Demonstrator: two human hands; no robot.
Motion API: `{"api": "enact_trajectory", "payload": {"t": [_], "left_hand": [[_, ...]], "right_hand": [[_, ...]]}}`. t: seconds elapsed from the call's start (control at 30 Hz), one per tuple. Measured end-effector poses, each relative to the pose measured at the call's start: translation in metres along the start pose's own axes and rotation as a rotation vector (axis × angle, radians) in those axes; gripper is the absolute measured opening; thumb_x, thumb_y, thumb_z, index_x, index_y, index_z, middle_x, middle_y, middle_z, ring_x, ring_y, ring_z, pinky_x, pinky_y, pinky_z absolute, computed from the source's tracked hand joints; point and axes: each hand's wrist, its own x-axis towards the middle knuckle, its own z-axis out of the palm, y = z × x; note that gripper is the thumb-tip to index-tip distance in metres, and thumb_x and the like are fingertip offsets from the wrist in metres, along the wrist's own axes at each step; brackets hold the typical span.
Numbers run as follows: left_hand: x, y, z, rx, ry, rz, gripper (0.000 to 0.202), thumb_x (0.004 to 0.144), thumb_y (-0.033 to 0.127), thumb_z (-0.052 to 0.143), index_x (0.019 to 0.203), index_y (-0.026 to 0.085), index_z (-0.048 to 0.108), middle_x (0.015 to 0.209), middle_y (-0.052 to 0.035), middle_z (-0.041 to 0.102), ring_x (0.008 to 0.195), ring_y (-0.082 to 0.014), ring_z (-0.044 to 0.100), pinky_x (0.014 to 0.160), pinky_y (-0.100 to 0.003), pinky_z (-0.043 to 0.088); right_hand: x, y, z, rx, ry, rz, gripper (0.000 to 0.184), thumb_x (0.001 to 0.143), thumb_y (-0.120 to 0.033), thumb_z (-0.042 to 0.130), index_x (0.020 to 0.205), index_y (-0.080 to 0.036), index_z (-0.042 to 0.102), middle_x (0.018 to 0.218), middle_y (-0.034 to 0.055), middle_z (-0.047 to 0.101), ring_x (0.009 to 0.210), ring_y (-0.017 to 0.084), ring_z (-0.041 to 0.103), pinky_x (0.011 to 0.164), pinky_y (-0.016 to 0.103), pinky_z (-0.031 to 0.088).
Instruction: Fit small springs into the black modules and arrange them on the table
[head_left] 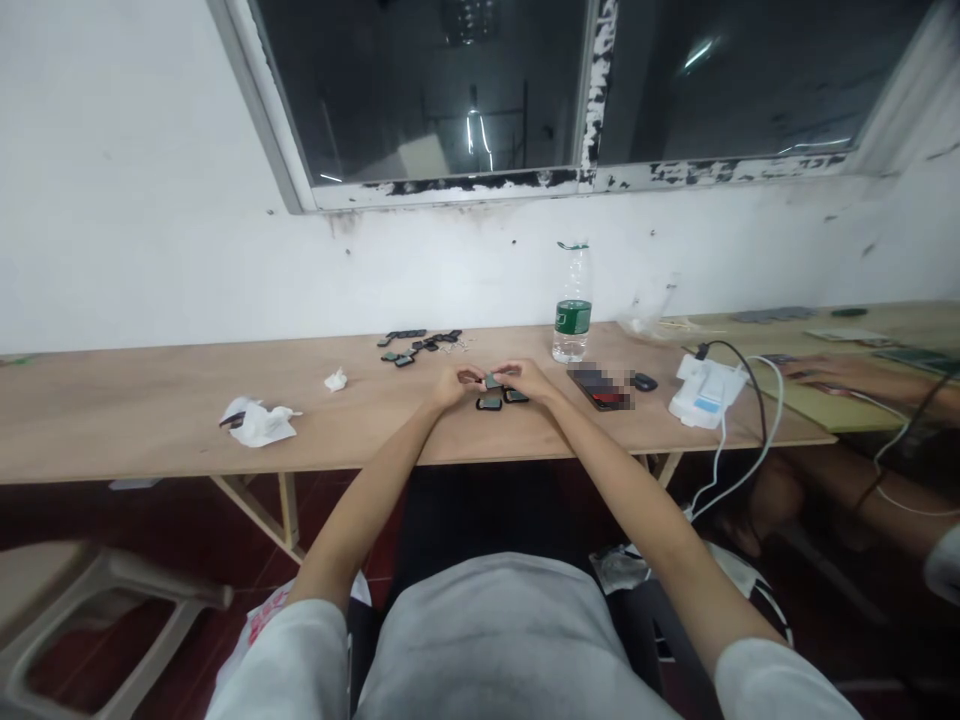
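Observation:
Both my hands meet over the middle of the long wooden table. My left hand and my right hand pinch a small dark part between them, fingers closed on it. Two more small dark parts lie on the table just under my hands. A scatter of several similar dark parts lies farther back, towards the wall.
A plastic water bottle stands right of my hands, with a phone and a white charger box with cables beyond it. Crumpled tissues lie at left. Another person's arm rests at the far right. A plastic chair stands lower left.

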Motion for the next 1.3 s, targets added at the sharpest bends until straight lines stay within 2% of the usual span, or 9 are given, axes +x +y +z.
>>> {"api": "enact_trajectory", "payload": {"t": [0.23, 0.43, 0.7, 0.77, 0.87, 1.0, 1.3], "left_hand": [[-0.004, 0.002, -0.001, 0.094, -0.051, -0.042, 0.036, 0.061, 0.036, 0.090, 0.081, 0.019, 0.066, 0.079, -0.0030, 0.072, 0.073, -0.0205, 0.067, 0.068, -0.032, 0.053], [-0.002, 0.000, 0.000, 0.099, -0.069, -0.032, 0.037, 0.062, 0.041, 0.087, 0.076, 0.021, 0.060, 0.075, 0.0003, 0.067, 0.074, -0.0191, 0.064, 0.070, -0.032, 0.052], [0.000, -0.004, -0.004, 0.205, -0.054, -0.063, 0.030, 0.069, 0.041, 0.085, 0.076, 0.022, 0.064, 0.065, 0.0026, 0.063, 0.064, -0.0167, 0.059, 0.064, -0.030, 0.049], [0.000, -0.004, -0.005, 0.248, -0.047, -0.051, 0.030, 0.070, 0.043, 0.085, 0.077, 0.021, 0.065, 0.065, 0.0025, 0.064, 0.064, -0.0164, 0.058, 0.063, -0.029, 0.048], [-0.001, -0.005, -0.005, 0.307, -0.040, -0.016, 0.028, 0.073, 0.043, 0.083, 0.079, 0.020, 0.068, 0.069, 0.0011, 0.066, 0.067, -0.0164, 0.059, 0.065, -0.029, 0.048], [-0.002, -0.005, -0.007, 0.344, -0.064, 0.004, 0.024, 0.079, 0.040, 0.079, 0.081, 0.018, 0.070, 0.075, -0.0012, 0.069, 0.069, -0.0165, 0.061, 0.067, -0.029, 0.048], [0.000, -0.012, -0.011, 0.426, -0.078, 0.057, 0.025, 0.085, 0.044, 0.076, 0.083, 0.019, 0.077, 0.087, -0.0047, 0.074, 0.080, -0.0202, 0.065, 0.076, -0.032, 0.052]], "right_hand": [[-0.001, -0.004, 0.005, -0.034, -0.030, 0.019, 0.027, 0.074, -0.036, 0.087, 0.092, -0.017, 0.082, 0.102, 0.0105, 0.082, 0.092, 0.025, 0.074, 0.087, 0.039, 0.059], [0.000, 0.000, 0.008, -0.049, -0.053, 0.003, 0.025, 0.075, -0.034, 0.085, 0.092, -0.017, 0.082, 0.099, 0.0095, 0.082, 0.087, 0.024, 0.074, 0.083, 0.037, 0.059], [0.003, 0.004, 0.012, -0.208, -0.038, -0.078, 0.014, 0.082, -0.024, 0.076, 0.092, -0.016, 0.080, 0.099, 0.0104, 0.081, 0.091, 0.023, 0.073, 0.086, 0.035, 0.057], [0.001, 0.002, 0.009, -0.271, -0.059, -0.115, 0.012, 0.082, -0.025, 0.075, 0.087, -0.016, 0.080, 0.094, 0.0092, 0.080, 0.087, 0.022, 0.071, 0.081, 0.032, 0.055], [-0.003, -0.002, 0.002, -0.292, -0.212, -0.159, 0.016, 0.081, -0.032, 0.075, 0.082, -0.017, 0.080, 0.084, 0.0059, 0.078, 0.079, 0.020, 0.068, 0.074, 0.029, 0.052], [-0.006, -0.004, -0.002, -0.287, -0.351, -0.207, 0.018, 0.078, -0.036, 0.077, 0.078, -0.018, 0.081, 0.083, 0.0056, 0.077, 0.079, 0.020, 0.066, 0.076, 0.030, 0.051], [-0.006, -0.004, 0.002, -0.371, -0.332, -0.205, 0.017, 0.078, -0.038, 0.081, 0.084, -0.022, 0.085, 0.086, 0.0061, 0.079, 0.083, 0.022, 0.067, 0.079, 0.032, 0.051]]}}
